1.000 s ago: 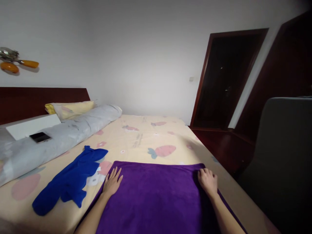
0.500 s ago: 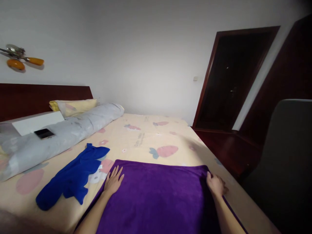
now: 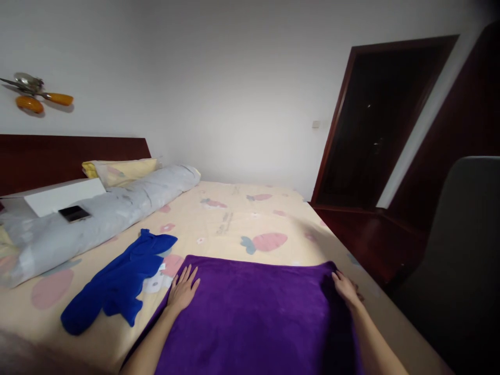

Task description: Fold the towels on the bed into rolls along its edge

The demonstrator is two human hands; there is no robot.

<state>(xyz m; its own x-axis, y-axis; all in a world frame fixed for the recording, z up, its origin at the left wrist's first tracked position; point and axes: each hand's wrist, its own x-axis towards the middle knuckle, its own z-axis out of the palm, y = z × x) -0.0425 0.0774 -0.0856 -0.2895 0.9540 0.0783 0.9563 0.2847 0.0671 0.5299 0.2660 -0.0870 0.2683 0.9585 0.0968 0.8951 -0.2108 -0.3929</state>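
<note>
A purple cloth lies spread on the bed, its far edge nearly straight. My left hand rests flat on its left edge near the far left corner, fingers apart. At the far right corner, my right hand has its fingers closed on the cloth's edge; some fingertips are hidden beneath the hand. To the left, a crumpled blue cloth with a small white tag lies on the patterned bed sheet, not touching my hands.
The bed sheet has strawberry prints. A grey rolled quilt holds a phone and a white box, with a yellow pillow behind. A dark chair back stands at the right, past the bed's edge.
My right hand has turned slightly at the cloth's right corner, and the cloth's right edge has shifted a little. My left hand stays in place. The view has shifted slightly.
</note>
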